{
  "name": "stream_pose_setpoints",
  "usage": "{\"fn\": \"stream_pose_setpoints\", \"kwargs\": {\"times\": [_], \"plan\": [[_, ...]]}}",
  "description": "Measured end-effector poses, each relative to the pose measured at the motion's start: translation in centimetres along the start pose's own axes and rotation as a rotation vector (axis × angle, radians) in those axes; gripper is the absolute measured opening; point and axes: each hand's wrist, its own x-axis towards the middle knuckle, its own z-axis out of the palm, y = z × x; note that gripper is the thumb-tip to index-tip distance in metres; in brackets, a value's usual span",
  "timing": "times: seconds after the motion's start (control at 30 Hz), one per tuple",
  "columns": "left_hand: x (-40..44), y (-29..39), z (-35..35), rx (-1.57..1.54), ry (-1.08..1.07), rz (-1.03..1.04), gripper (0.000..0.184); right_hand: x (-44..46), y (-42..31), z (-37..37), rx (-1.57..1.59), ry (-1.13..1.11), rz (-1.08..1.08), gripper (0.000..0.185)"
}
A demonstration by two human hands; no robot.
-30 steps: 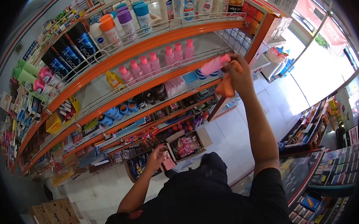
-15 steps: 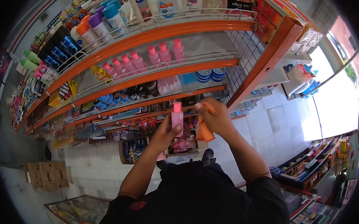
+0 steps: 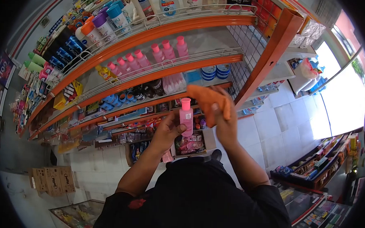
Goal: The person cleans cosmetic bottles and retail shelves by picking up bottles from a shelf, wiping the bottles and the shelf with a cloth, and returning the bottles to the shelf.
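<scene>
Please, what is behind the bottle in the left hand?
Behind the pink bottle, an open carton of pink packets partly shows; what the bottle covers cannot be seen.

A shop: shelves (image 3: 202,23) of toiletries (image 3: 168,52) and what seems a glass counter (image 3: 300,204).

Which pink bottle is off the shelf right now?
The pink bottle held in the left hand, beside the orange cloth; the other pink bottles stand in a row on the shelf.

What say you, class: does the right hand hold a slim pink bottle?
No, the right hand holds an orange cloth; the left hand holds the bottle.
</scene>
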Motion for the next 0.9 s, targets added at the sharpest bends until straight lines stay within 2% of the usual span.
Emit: {"fn": "stream_pose_setpoints", "kwargs": {"times": [0.1, 0.17, 0.23, 0.3, 0.33, 0.47, 0.6, 0.7, 0.8, 0.9], "plan": [[0.3, -0.1, -0.2, 0.027, 0.073, 0.086, 0.047, -2.1, -1.4, 2.8, 0.037, -0.274, -0.064, 0.055], [0.5, 0.2, -1.0, 0.078, 0.143, 0.116, 0.041, -3.4, -0.1, 4.6, 0.277, -0.274, -0.055, 0.06], [0.5, 0.9, -0.9, 0.079, 0.137, 0.278, 0.039, -3.8, 0.0, 5.4, 0.495, -0.285, 0.044, 0.064], [0.1, 1.1, -1.2, 0.099, 0.123, 0.413, 0.038, -3.9, -0.8, 5.5, 0.688, -0.293, 0.243, 0.066], [-0.1, 1.1, -1.4, 0.103, 0.097, 0.399, 0.037, -3.5, -2.1, 5.5, 0.337, -0.277, 0.128, 0.069], [-0.4, 1.1, -3.5, 0.044, -0.029, 0.278, 0.036, -2.9, -1.6, 6.2, 0.383, -0.326, 0.149, 0.076], [-0.5, 1.4, -4.0, -0.124, -0.031, 0.165, 0.036, -2.6, -1.7, 7.1, 0.086, -0.328, 0.024, 0.081], [-0.5, 0.9, -2.4, 0.212, 0.177, 0.287, 0.036, -2.9, -1.9, 8.2, 0.007, -0.231, -0.092, 0.079], [-1.4, 1.4, -0.7, 0.211, 0.265, 0.493, 0.035, -3.5, -2.0, 8.6, -0.081, -0.192, -0.099, 0.077], [-2.6, 1.2, -0.7, 0.385, 0.292, 0.454, 0.037, -3.6, -2.9, 8.8, -0.057, -0.193, -0.077, 0.077]]}}
